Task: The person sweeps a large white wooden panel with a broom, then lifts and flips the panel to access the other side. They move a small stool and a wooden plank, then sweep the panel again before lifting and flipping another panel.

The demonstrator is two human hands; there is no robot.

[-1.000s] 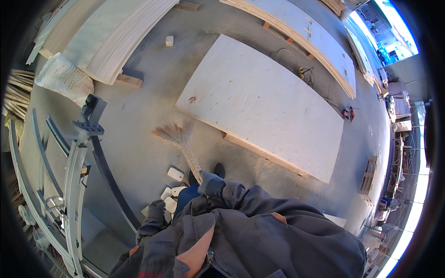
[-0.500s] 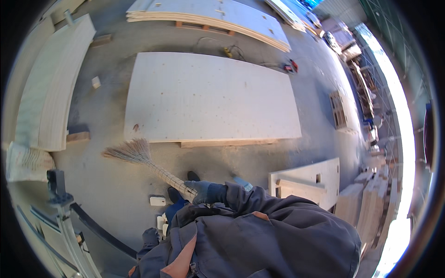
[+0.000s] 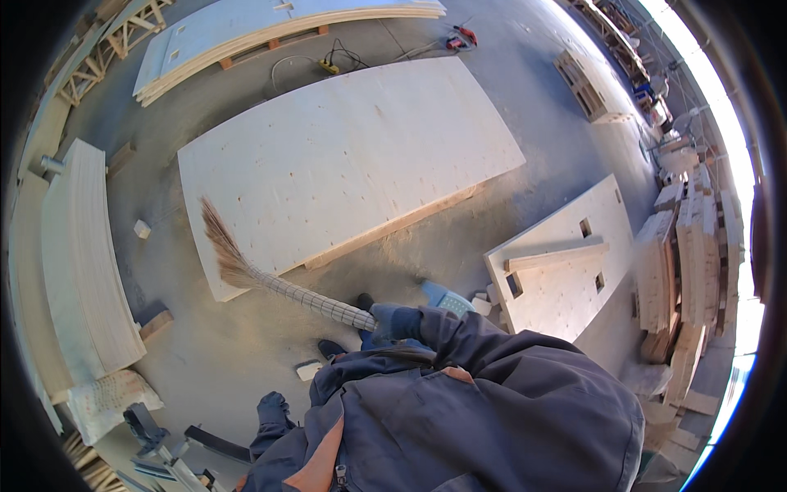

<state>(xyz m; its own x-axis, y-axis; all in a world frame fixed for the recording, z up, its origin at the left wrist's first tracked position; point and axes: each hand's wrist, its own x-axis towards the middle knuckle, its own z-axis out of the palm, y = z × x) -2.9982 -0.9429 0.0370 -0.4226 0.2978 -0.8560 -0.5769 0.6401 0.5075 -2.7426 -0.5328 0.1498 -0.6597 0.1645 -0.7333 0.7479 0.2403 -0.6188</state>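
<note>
A straw broom (image 3: 283, 287) with a bound handle is held in my right hand (image 3: 396, 322), which wears a dark glove. Its bristles fan out over the near left corner of a large pale plywood sheet (image 3: 352, 156); whether they touch it I cannot tell. The sheet lies low, with a wooden beam (image 3: 393, 225) showing under its near edge. My left hand (image 3: 273, 406), also gloved, hangs low at my left side with fingers curled and nothing visible in it.
Stacked boards (image 3: 90, 254) stand at left, more sheets (image 3: 270, 33) at the back. A smaller panel with cutouts (image 3: 566, 254) lies right, near a light-blue plastic thing (image 3: 447, 297). A cable (image 3: 332, 61) and red tool (image 3: 461, 38) lie beyond. A metal frame (image 3: 168, 455) is near left.
The view has turned, so the sheet now slants. The broom's bristles have swung from beside the sheet's near left corner up over it. My right hand keeps its grip.
</note>
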